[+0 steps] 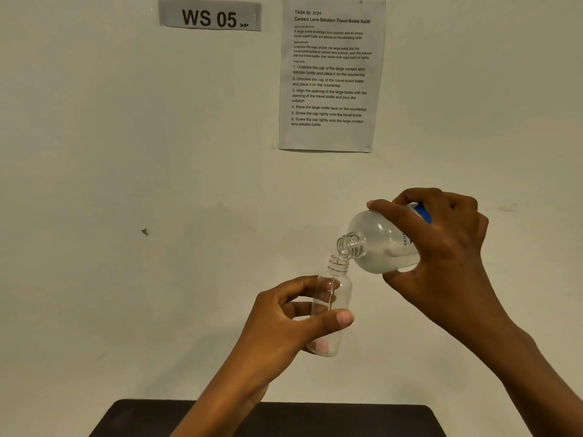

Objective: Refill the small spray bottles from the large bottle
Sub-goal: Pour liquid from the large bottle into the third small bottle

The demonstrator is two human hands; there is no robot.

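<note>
Left hand (284, 323) first: I held the small spray bottle (331, 298) upright in the air, thumb across its near side and fingers curled round the far side, low on the body so the open neck stayed clear. I kept it lifted above the dark tabletop (315, 421), near me, rather than standing it down, which I judge let me bring its mouth to the other one and steady it by feel. It looked almost empty, with a thin line inside the clear wall that I took for liquid running down.

On the far wall above it hung the printed instruction sheet (331, 74).

Just right of the small neck, the large bottle (378, 244) lay tipped over to the left, its uncapped threaded mouth sitting just above the small opening, touching or nearly so; I could not tell which. That closeness was the point, since the target was narrow and any gap risked a spill.

My right hand (448, 247) wrapped the large bottle from above round its labelled body, fingers over the top and thumb beneath, a grip that let my wrist set the tilt gently. Neither cap was in sight.
</note>
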